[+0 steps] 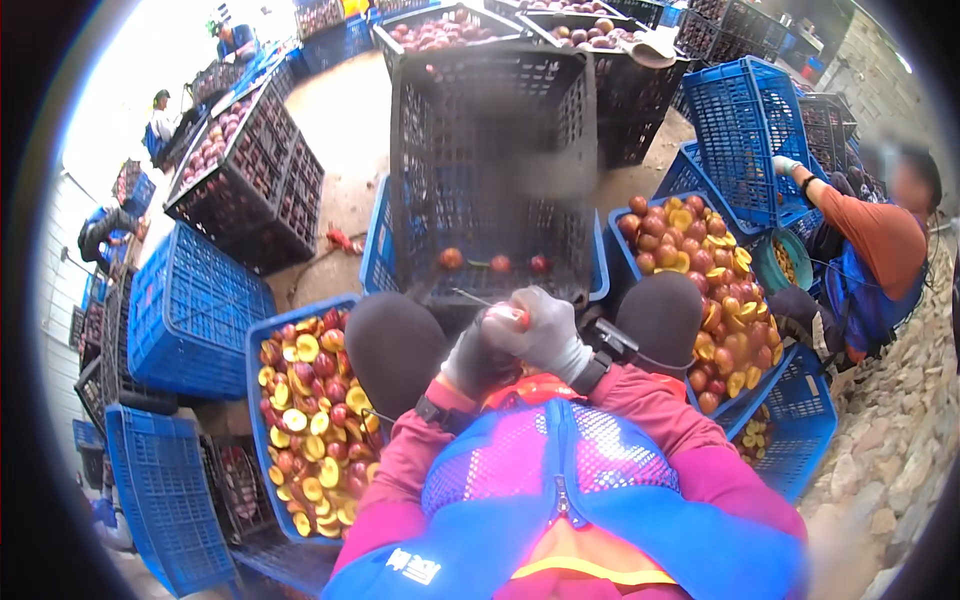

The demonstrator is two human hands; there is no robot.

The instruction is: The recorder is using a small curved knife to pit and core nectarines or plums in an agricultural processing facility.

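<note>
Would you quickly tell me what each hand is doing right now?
Left hand: gloved, closed; what it grips is hidden, though a thin blade pokes out beside it.
Right hand: gloved, closed on a red fruit.

Blue crates of halved plums lie near left and right, a tilted black crate stands ahead, stacked crates far left, and another person sits right.

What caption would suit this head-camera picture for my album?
Gloved left hand and right hand work a red fruit between blue crates of halved fruit.
</note>
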